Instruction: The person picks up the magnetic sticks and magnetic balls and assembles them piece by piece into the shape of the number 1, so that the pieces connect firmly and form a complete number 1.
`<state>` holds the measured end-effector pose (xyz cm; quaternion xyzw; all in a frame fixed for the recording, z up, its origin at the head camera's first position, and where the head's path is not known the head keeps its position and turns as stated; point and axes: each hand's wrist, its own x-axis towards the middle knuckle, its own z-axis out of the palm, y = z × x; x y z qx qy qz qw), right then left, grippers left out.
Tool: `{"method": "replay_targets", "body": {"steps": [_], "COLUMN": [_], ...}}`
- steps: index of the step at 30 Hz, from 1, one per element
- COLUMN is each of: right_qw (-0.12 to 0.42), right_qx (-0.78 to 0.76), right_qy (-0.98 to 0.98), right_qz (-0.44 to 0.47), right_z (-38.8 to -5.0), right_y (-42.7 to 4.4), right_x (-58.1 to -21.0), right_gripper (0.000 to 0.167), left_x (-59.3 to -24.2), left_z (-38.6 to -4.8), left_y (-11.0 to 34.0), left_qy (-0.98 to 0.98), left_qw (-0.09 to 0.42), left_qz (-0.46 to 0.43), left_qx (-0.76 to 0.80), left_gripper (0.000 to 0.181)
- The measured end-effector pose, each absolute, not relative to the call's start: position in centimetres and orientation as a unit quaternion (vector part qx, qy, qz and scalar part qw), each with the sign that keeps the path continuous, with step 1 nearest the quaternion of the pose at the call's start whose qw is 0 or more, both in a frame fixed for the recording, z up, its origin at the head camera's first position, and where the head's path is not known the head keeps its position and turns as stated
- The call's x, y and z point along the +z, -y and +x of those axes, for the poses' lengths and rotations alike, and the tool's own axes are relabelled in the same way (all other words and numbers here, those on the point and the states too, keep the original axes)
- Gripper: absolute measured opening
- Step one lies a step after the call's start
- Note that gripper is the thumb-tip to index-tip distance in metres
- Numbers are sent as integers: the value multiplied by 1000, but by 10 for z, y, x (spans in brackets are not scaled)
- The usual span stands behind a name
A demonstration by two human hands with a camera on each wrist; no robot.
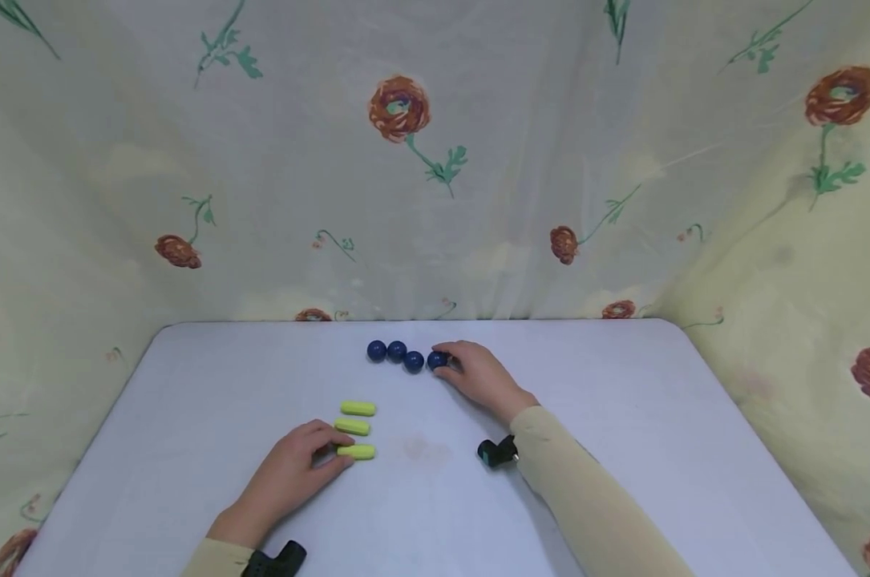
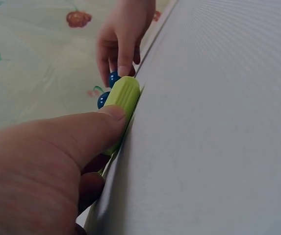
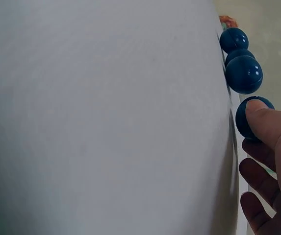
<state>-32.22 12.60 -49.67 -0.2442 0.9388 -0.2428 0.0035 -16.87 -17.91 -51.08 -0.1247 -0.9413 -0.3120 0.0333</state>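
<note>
Near the table's middle, my left hand [image 1: 290, 473] pinches a yellow-green ribbed stick [image 1: 356, 452] between thumb and fingers; the stick's grooved side [image 2: 124, 93] shows in the left wrist view. Two like sticks lie just beyond it, a nearer one [image 1: 352, 426] and a farther one [image 1: 358, 409]. Toward the back edge, my right hand [image 1: 481, 377] holds a glossy dark blue ball [image 1: 437, 361] with thumb and fingertips. In the right wrist view the thumb covers part of that ball [image 3: 245, 120]. Three more blue balls [image 1: 396, 351] sit to its left, close together in an uneven row.
Both hands work over a white table [image 1: 622, 417] with rounded back corners. A pale flower-patterned cloth [image 1: 478, 240] hangs behind and at both sides. Black wrist devices show at the left wrist [image 1: 276, 561] and by the right sleeve [image 1: 496, 453].
</note>
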Motion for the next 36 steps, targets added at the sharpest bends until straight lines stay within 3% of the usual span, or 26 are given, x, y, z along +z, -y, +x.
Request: {"method": "replay_targets", "body": {"steps": [25,36], "right_qw": [42,-13], "right_qx": [-321,-347], "right_qy": [-931,-911], "right_qz": [-168,-223], "right_z": [-273,-262], "right_y": [-172,-184], "right_x": [-497,-512], "right_gripper": [40,38], "left_x": [-513,-510], "left_z": [-168,-168], "left_y": [178,179], "left_qy": [941,940], "left_qw": [26,30], "left_qz": [-126,-127], "left_qx": [-312,-314], "left_gripper": [21,21]}}
